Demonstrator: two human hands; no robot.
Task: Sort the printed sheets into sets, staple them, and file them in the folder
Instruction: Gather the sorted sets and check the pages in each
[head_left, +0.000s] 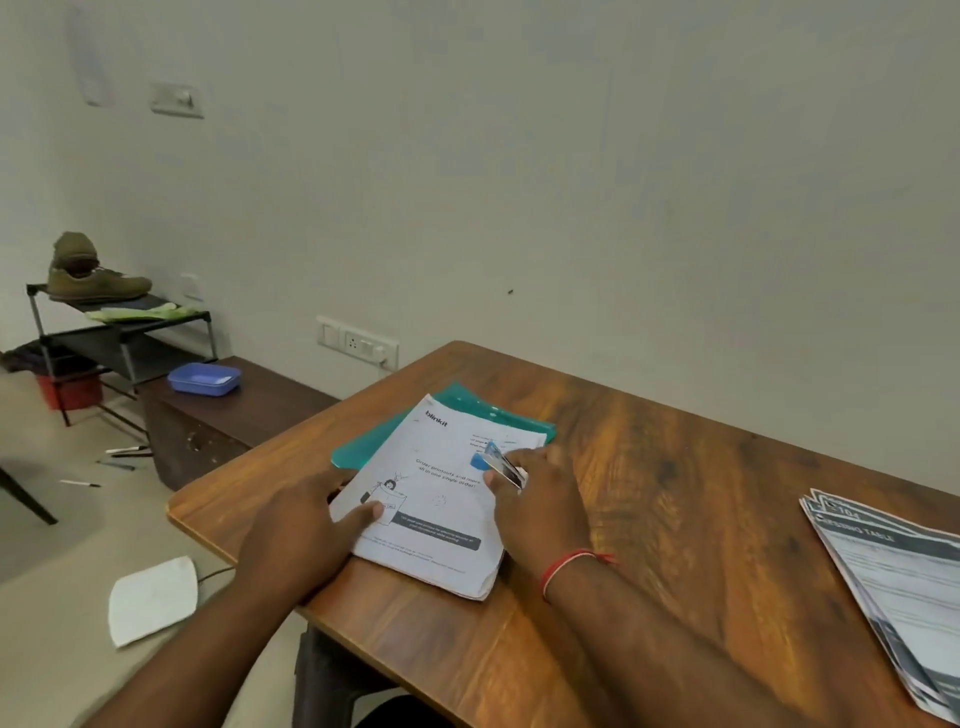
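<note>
A stack of white printed sheets (436, 499) lies on the wooden table (649, 467), partly over a teal plastic folder (467, 402). My left hand (306, 525) grips the stack's left edge, thumb on top of the page. My right hand (540, 499) holds a small blue and silver stapler (501, 462) at the stack's right edge. A second pile of grey printed sheets (898, 587) is fanned out at the table's right edge.
Left of the table stand a low dark cabinet (234, 415) with a blue tray (205, 378) and a black shoe rack (119, 338). A white sheet (153, 597) and several pens (122, 457) lie on the floor. The wall stands close behind the table.
</note>
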